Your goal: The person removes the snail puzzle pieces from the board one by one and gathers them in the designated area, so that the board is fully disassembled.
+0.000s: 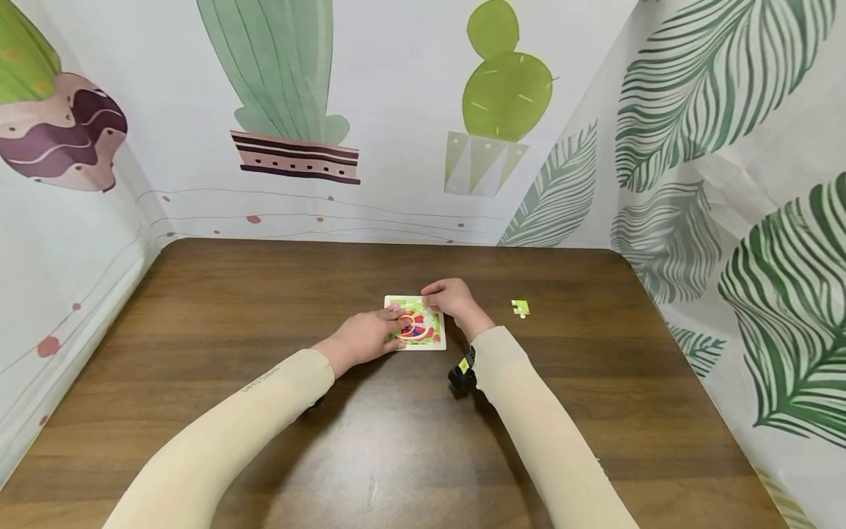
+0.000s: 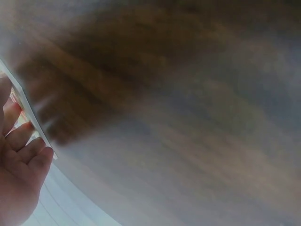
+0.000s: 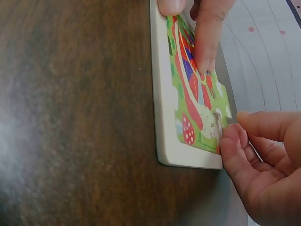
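A small jigsaw puzzle [image 1: 436,321] with a white-rimmed tray lies on the table, showing a red, blue and cream snail-like picture on green. My left hand [image 1: 365,336] rests over its left side, fingertips on the picture; in the right wrist view the left fingers [image 3: 208,37] press its surface. At the top right corner, my right hand [image 1: 456,299] has thumb and fingertips brought together at a puzzle piece, mostly hidden by the fingers. The right wrist view has this right hand [image 3: 268,160] at the tray's edge. A loose green puzzle piece [image 1: 521,308] lies to the right.
The brown wooden table [image 1: 264,294] spreads around the puzzle. Cloth printed with cacti and leaves [image 1: 403,110] hangs behind and at both sides. A black wrist camera [image 1: 460,376] sits under the right wrist, close above the tabletop.
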The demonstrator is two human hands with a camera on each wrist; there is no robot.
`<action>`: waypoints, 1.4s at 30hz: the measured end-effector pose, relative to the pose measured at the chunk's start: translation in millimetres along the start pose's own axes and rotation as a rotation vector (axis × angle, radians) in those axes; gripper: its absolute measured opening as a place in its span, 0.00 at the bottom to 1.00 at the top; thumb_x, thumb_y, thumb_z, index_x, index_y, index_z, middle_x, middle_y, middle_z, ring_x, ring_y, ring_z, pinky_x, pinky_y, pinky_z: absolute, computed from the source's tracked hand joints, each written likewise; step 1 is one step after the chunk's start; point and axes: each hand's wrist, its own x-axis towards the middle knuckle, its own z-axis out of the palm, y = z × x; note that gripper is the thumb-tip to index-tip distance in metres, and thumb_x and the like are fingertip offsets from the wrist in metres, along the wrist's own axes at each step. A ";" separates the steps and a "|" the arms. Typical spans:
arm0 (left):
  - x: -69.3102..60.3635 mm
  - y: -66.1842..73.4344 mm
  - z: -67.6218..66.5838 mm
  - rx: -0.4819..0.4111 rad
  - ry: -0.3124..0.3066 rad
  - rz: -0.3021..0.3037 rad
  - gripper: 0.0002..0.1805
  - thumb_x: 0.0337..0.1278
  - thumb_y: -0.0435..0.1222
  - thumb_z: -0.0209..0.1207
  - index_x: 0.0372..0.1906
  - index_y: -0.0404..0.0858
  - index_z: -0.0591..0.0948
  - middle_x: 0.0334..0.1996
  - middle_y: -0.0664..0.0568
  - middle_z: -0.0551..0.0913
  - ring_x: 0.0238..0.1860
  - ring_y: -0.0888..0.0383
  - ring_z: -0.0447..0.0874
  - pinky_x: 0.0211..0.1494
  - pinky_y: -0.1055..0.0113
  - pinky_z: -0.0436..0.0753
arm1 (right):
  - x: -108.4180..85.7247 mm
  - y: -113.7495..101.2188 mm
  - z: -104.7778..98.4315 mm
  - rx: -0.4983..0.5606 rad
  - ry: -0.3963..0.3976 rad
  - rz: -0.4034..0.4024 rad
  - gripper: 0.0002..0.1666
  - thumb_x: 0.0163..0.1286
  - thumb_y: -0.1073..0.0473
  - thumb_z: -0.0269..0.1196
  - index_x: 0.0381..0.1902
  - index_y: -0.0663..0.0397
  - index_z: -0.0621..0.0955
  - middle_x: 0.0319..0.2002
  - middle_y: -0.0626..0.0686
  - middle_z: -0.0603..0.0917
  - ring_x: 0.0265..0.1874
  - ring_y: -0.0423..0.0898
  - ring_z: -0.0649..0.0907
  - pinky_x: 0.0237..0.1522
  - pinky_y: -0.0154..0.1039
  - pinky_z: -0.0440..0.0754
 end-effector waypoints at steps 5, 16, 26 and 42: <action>1.2 0.5 0.2 0.005 0.015 0.012 0.28 0.71 0.50 0.60 0.69 0.42 0.78 0.73 0.44 0.74 0.74 0.47 0.74 0.68 0.50 0.81 | 0.5 -1.0 0.4 -0.018 0.010 -0.009 0.15 0.72 0.66 0.63 0.53 0.64 0.86 0.56 0.63 0.84 0.36 0.42 0.79 0.35 0.25 0.78; 3.0 -0.4 -0.1 0.036 0.014 -0.001 0.28 0.71 0.51 0.60 0.69 0.43 0.79 0.73 0.44 0.75 0.73 0.47 0.75 0.65 0.50 0.82 | 2.1 -6.0 0.6 -0.081 -0.005 -0.010 0.13 0.72 0.65 0.63 0.50 0.64 0.87 0.53 0.62 0.85 0.34 0.42 0.79 0.34 0.26 0.78; 3.2 -1.8 0.6 0.043 0.006 -0.004 0.28 0.71 0.51 0.59 0.70 0.42 0.78 0.73 0.44 0.74 0.73 0.47 0.75 0.66 0.50 0.82 | 0.0 -7.9 1.6 -0.155 -0.003 -0.062 0.10 0.72 0.65 0.64 0.46 0.65 0.87 0.40 0.55 0.84 0.30 0.41 0.77 0.31 0.27 0.75; 1.0 -0.3 -1.1 0.013 -0.005 0.000 0.28 0.71 0.50 0.60 0.69 0.42 0.78 0.73 0.43 0.74 0.74 0.46 0.73 0.67 0.48 0.81 | -2.2 -8.2 2.9 -0.186 -0.022 -0.059 0.09 0.73 0.64 0.62 0.46 0.63 0.86 0.39 0.55 0.82 0.32 0.44 0.76 0.31 0.30 0.74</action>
